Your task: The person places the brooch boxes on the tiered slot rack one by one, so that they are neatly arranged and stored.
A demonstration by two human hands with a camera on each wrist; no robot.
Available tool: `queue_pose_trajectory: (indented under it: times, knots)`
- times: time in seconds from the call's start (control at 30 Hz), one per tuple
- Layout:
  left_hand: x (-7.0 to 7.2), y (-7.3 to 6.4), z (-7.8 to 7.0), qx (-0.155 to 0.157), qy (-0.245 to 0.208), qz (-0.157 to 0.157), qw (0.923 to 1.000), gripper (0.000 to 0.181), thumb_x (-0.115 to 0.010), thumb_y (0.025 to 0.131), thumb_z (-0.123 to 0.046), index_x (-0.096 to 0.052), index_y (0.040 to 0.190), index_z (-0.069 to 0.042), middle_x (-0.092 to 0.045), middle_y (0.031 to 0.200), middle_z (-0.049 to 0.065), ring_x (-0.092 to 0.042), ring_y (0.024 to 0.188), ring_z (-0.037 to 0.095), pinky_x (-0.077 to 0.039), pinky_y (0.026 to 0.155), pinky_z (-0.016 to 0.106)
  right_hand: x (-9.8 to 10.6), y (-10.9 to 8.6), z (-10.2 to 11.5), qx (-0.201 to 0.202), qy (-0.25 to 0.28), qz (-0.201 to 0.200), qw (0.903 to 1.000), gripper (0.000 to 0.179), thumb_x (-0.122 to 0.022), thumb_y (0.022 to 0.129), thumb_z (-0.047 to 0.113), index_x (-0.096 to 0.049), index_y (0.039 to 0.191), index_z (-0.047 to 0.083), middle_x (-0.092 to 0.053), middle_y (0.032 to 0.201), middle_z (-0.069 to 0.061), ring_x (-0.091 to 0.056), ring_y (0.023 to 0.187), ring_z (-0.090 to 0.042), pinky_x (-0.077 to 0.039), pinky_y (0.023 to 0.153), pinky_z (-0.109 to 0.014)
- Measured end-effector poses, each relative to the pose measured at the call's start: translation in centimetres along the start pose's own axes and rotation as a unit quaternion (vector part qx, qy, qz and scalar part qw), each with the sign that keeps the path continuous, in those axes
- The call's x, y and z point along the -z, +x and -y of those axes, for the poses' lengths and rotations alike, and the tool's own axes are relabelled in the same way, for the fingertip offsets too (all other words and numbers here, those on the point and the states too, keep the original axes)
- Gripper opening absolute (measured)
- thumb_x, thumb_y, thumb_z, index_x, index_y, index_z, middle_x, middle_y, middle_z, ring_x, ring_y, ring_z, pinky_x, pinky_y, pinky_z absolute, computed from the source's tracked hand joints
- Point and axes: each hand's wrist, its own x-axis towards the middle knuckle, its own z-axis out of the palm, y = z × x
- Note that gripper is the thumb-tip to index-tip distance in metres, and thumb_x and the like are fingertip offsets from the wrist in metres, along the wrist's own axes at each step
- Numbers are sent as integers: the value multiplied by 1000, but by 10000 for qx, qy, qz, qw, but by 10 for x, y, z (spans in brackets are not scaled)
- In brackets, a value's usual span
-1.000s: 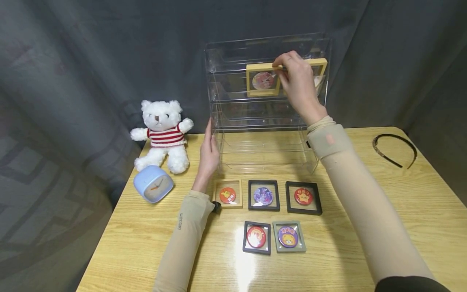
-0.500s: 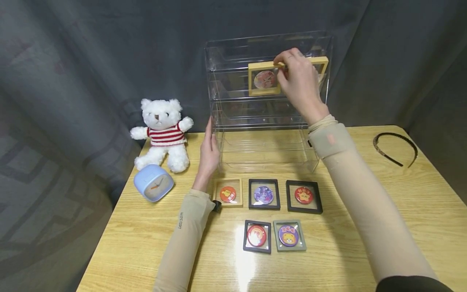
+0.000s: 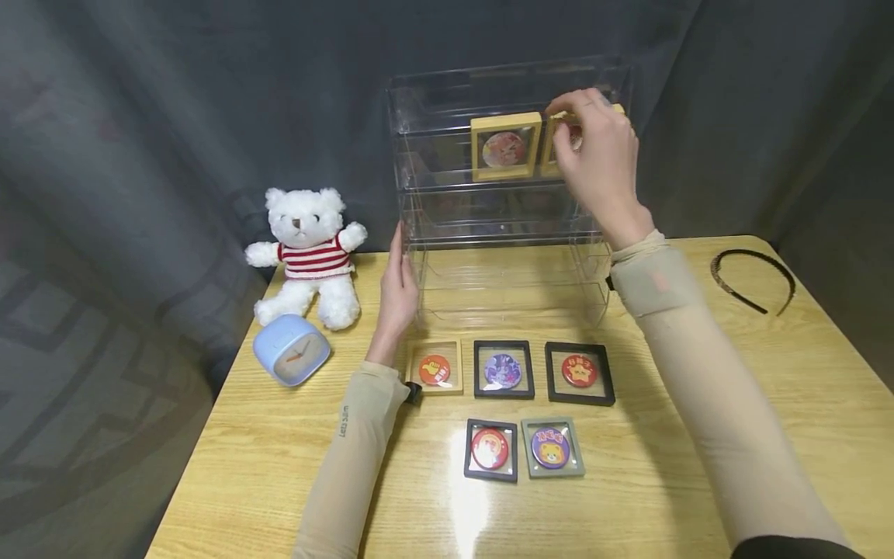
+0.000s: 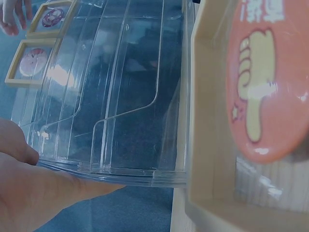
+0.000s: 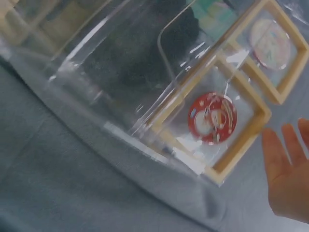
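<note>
A clear acrylic tiered display stand [image 3: 503, 229] rises at the back of the table. Two yellow-framed badge cases stand on an upper tier: a left case [image 3: 506, 147] with a pink badge and a right case [image 5: 212, 118] with a red badge. My right hand [image 3: 597, 159] is at the top of the right case, partly covering it in the head view. In the right wrist view its fingers are extended close beside the case's corner; contact is unclear. My left hand [image 3: 398, 299] rests along the stand's left side, fingers straight.
Several badge cases lie before the stand, including a yellow case [image 3: 434, 368], a black case [image 3: 580, 373] and a green case [image 3: 552, 448]. A white teddy bear [image 3: 307, 248] and a blue clock [image 3: 292, 351] are left; a headband [image 3: 754, 279] is right.
My right hand has moved right, from the upper corner of the left yellow case to the right one, uncovering the left case. My left hand has stayed at the stand's side.
</note>
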Motion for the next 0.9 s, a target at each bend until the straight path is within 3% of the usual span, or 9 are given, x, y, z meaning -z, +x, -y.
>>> queue_pose_trajectory:
  times: [0.07, 0.13, 0.33, 0.4, 0.57, 0.77, 0.9]
  knots:
    - [1, 1, 0, -24, 48, -7, 10000, 58, -31, 116, -3, -21, 172, -10, -55, 129, 28, -41, 67, 14, -44, 74, 36, 8, -6, -3, -62, 142, -70, 9999, 28, -52, 108, 4, -76, 121, 1, -74, 118, -17, -71, 99, -31, -58, 85, -42]
    - [1, 2, 0, -21, 54, -10, 10000, 58, -31, 116, -3, -21, 172, -11, -55, 124, 29, -41, 65, 12, -43, 70, 34, 15, -13, -6, -148, 249, -86, 9995, 28, -52, 108, 5, -77, 119, 0, -75, 117, -16, -73, 105, -30, -60, 92, -43]
    - [5, 1, 0, 30, 25, -16, 10000, 58, -31, 116, -3, -20, 172, -10, -44, 161, 21, -41, 65, 12, -44, 72, 33, 30, -40, -15, -399, 394, 131, 9983, 27, -53, 108, 6, -76, 121, -1, -75, 116, -16, -72, 106, -28, -51, 87, -15]
    - [6, 1, 1, 35, 32, -28, 10000, 58, -31, 116, -2, -21, 172, -9, -40, 166, 19, -41, 67, 14, -44, 76, 36, 34, -50, -18, -489, 430, 275, 9975, 27, -54, 108, 7, -76, 122, -1, -74, 117, -16, -71, 107, -29, -54, 91, -18]
    - [7, 1, 1, 46, -41, -59, 10000, 58, -30, 116, -2, -21, 172, -10, -37, 169, 17, -42, 73, 18, -46, 84, 42, 44, -77, -23, -673, 608, 564, 9943, 27, -55, 109, 9, -74, 125, -2, -73, 122, -18, -69, 113, -33, -59, 100, -43]
    - [7, 3, 1, 3, -93, -27, 10000, 58, -30, 115, -2, -20, 172, -9, -31, 173, 15, -42, 74, 19, -46, 90, 41, 56, -113, -32, -1063, 797, 834, 9876, 26, -58, 108, 10, -73, 128, 0, -74, 125, -17, -68, 113, -32, -54, 100, -20]
    - [7, 2, 1, 57, -101, -4, 9999, 58, -30, 115, -2, -20, 172, -10, -31, 172, 15, -42, 71, 18, -45, 84, 40, 63, -137, -40, -1229, 940, 1059, 9823, 25, -61, 108, 9, -71, 129, -1, -73, 125, -20, -68, 115, -28, -49, 97, -11]
